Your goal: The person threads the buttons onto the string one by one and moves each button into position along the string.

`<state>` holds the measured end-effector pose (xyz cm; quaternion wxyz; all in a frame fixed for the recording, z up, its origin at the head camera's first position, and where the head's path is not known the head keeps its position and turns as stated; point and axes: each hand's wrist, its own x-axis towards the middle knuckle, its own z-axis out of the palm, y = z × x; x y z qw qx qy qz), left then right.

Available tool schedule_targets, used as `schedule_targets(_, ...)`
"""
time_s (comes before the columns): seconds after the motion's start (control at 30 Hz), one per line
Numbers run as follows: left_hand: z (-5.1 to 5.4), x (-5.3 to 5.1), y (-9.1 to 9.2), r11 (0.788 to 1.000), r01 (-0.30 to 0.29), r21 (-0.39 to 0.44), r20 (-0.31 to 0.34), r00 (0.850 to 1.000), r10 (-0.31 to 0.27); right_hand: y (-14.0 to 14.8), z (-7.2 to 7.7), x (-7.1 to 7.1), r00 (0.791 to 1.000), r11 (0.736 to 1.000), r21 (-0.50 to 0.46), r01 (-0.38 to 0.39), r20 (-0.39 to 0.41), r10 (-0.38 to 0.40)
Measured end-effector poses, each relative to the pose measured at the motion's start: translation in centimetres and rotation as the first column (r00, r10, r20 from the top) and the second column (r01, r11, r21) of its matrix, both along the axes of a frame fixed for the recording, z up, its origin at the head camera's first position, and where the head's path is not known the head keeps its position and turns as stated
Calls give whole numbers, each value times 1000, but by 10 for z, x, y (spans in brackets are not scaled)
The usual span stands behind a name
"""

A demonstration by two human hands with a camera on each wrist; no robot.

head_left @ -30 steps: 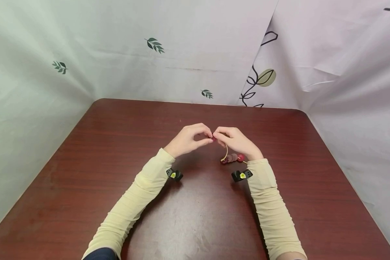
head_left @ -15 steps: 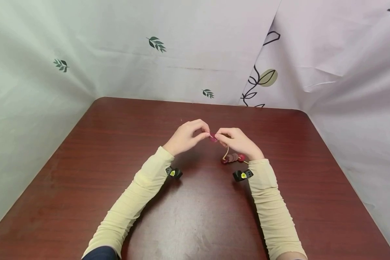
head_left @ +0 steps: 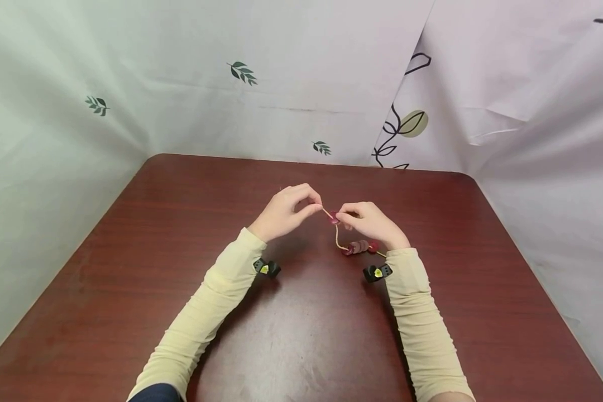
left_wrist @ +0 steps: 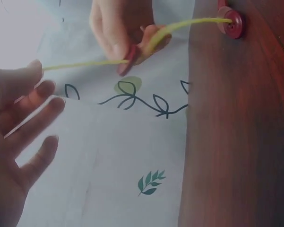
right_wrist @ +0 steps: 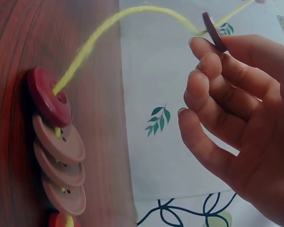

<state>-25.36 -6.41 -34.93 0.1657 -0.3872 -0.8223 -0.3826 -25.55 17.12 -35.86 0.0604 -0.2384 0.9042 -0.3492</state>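
My left hand (head_left: pixel 287 211) pinches the end of a yellow string (left_wrist: pixel 85 64) between thumb and forefinger, its other fingers spread in the left wrist view. A dark red button (right_wrist: pixel 214 33) is threaded on that string, and my right hand (head_left: pixel 374 223) pinches its edge. Past this button the string droops to the table, where more threaded buttons lie in a row: a dark red button (right_wrist: pixel 49 97), 3 pinkish-brown buttons (right_wrist: pixel 61 165) and a brighter red button (head_left: pixel 373 247) close to the right wrist.
The reddish-brown wooden table (head_left: pixel 291 318) stretches out on all sides of the hands. White cloth with a leaf print (head_left: pixel 286 84) hangs behind and beside it. Black wrist cameras (head_left: pixel 377 272) sit on both yellow sleeves (head_left: pixel 417 301).
My left hand has let go of the held button and drawn the string end out to the left. The right hand, with the button, has shifted slightly right and nearer.
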Motion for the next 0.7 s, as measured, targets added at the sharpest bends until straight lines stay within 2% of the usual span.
schedule_targets(0.27, 5, 3, -4, 998, 50, 36, -70, 996, -47, 3, -3, -1, 999, 997, 68, -37, 15, 36)
schedule_targets(0.53, 7, 3, -8, 996, 83, 44, -144, 987, -76, 4, -7, -2, 988, 983, 137, -119, 113, 104)
schedule_targets(0.7, 9, 1, -9, 994, 99, 34, -200, 976, -90, 5, -7, -2, 975, 979, 137, -148, 183, 122)
